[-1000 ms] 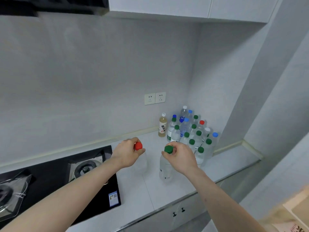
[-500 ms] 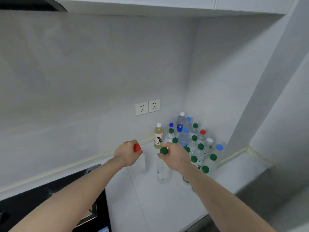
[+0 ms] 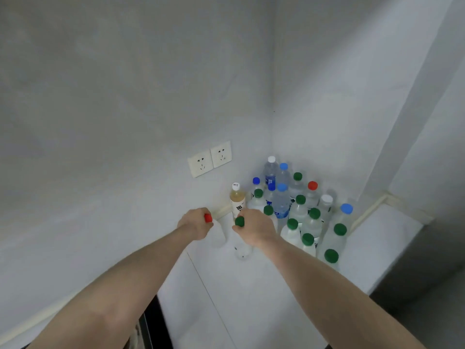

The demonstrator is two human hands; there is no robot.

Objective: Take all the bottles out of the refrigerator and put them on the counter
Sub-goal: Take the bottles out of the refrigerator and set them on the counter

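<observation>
Both arms reach out over the white counter. Left hand grips a red-capped bottle by the neck, right hand a green-capped bottle, right beside the bottle cluster in the corner.

Red-capped clear bottle and green-capped clear bottle upright side by side on white counter, bottle cluster at 2 o'clock in the corner.

Operator's body as I logged it: left hand and right hand both bare; forearms uncovered to the frame edge; no sleeve reached them
</observation>
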